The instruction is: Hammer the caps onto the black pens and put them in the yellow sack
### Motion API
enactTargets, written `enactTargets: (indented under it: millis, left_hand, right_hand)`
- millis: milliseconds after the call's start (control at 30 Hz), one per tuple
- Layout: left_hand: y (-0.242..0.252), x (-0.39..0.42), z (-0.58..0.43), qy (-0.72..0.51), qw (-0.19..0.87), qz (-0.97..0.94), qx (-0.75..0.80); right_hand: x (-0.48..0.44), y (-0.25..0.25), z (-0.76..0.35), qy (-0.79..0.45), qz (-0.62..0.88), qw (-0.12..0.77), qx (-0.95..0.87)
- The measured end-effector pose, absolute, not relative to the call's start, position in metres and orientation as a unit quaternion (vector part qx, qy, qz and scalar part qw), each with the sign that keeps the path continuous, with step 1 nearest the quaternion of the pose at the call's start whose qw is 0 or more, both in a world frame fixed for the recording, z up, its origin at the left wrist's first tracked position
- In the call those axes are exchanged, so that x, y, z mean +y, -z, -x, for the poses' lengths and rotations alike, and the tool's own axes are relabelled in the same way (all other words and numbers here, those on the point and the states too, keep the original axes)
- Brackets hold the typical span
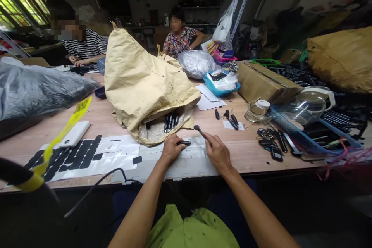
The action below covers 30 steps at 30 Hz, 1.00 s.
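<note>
The left hand point(171, 149) rests on the white sheet point(116, 151) at the front of the desk point(250, 151). Its grip is pinched shut on a small black piece point(185, 143), which lies flat on the sheet. The right hand point(218, 155) is just beside it. Its grip is closed around a thin black tool point(200, 131) with a round tip that points up and away.

The piece is tiny, so it could slip out of the fingers and slide off. The hands are very close, so the tool could poke the left fingers. A black cable point(95, 186) hangs off the desk edge near the left arm and could get snagged.

On the left, a dark plastic bag point(35, 89) is full, but what is in it cannot be seen. The big paper sack point(145, 81) lies open toward the hands. Thin black sticks point(171, 121) sit in its mouth and could roll out. Further right, a blue tray point(219, 93) holds small clear bags. A cardboard box point(263, 83) is shut. A small glass jar point(257, 110) looks empty. A blue basket point(290, 130) holds a clear jug point(308, 102) and some dark bits.
</note>
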<state>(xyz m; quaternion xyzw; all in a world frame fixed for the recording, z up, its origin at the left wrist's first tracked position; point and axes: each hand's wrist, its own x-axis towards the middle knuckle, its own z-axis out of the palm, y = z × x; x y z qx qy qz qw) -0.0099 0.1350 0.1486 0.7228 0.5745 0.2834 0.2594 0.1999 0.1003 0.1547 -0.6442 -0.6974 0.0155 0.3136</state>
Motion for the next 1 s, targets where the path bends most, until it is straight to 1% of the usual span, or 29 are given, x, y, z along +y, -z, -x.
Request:
enactTargets:
  millis: [133,233,400,533,633,700,800,833,900,1000]
  left_hand:
    - [-0.149,0.134,0.009,-0.277,0.257,-0.723,0.578]
    - [-0.149,0.133,0.01,-0.274,0.256,-0.724,0.579]
    - [-0.147,0.132,0.011,-0.27,0.252,-0.73,0.574]
    - [-0.154,0.129,0.011,-0.265,0.247,-0.738,0.569]
    - [-0.162,0.102,0.009,-0.292,0.264,-0.747,0.535]
    - [-0.162,0.069,0.007,-0.306,0.296,-0.771,0.473]
    - [-0.144,0.014,0.002,-0.258,0.337,-0.839,0.34]
    - [-0.133,-0.001,0.001,-0.231,0.341,-0.852,0.324]
    - [-0.107,-0.019,0.002,-0.168,0.36,-0.841,0.366]
    - [-0.071,-0.018,0.006,-0.082,0.399,-0.755,0.514]
  right_hand:
    - [0.137,-0.153,-0.219,0.035,0.703,0.217,-0.676]
    - [0.153,-0.144,-0.225,0.064,0.715,0.178,-0.673]
    - [0.156,-0.132,-0.219,0.121,0.713,0.177,-0.667]
    - [0.155,-0.13,-0.217,0.138,0.709,0.177,-0.669]
    - [0.155,-0.131,-0.217,0.14,0.709,0.172,-0.669]
    - [0.155,-0.131,-0.217,0.143,0.709,0.172,-0.669]
    - [0.154,-0.131,-0.216,0.148,0.711,0.176,-0.665]
    - [0.154,-0.13,-0.216,0.15,0.711,0.177,-0.664]
    - [0.154,-0.13,-0.216,0.15,0.71,0.179,-0.665]
    - [0.154,-0.129,-0.215,0.147,0.709,0.179,-0.666]
